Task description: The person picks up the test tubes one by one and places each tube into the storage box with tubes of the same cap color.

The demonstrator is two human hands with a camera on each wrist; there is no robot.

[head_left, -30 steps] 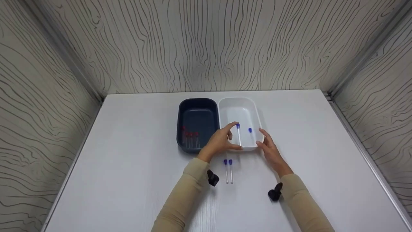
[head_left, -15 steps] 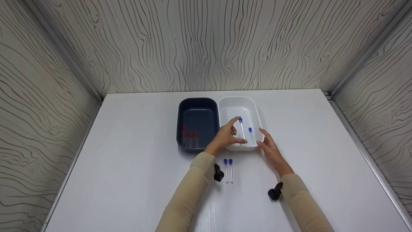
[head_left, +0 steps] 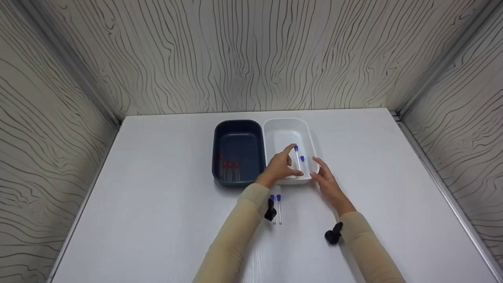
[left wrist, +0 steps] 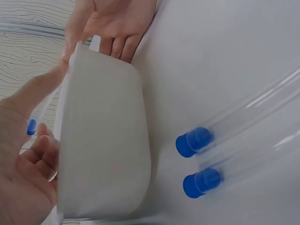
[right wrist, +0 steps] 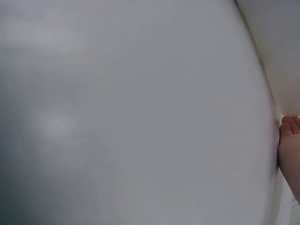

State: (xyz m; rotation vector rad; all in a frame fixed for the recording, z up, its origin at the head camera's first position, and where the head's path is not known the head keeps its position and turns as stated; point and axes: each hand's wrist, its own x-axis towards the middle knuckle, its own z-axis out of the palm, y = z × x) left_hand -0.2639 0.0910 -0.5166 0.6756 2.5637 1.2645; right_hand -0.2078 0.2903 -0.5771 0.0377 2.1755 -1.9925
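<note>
My left hand (head_left: 278, 166) is inside the white container (head_left: 281, 135), near its front. Between thumb and index finger it holds a clear test tube (head_left: 298, 159) with a blue cap, gripped at the two ends. Just right of that tube lies another blue cap (head_left: 302, 158); its tube is hard to see. At the container's front right corner, my right hand (head_left: 329, 184) grips the rim with thumb and fingers. Seen from the left wrist, the container's outer wall (left wrist: 103, 131) hides part of the left hand. The right wrist view shows mostly white surface and part of a hand (right wrist: 290, 136).
A dark blue container (head_left: 237, 145) stands against the white one's left side. In it are several test tubes with red caps (head_left: 230, 164). On the table before the white container lie two blue-capped test tubes (head_left: 279, 210), one partly behind the left wrist camera (head_left: 270, 211).
My left hand has moved right and slightly away from me with its test tube, bringing it close beside the other blue-capped one. The right hand keeps its grip on the rim.
</note>
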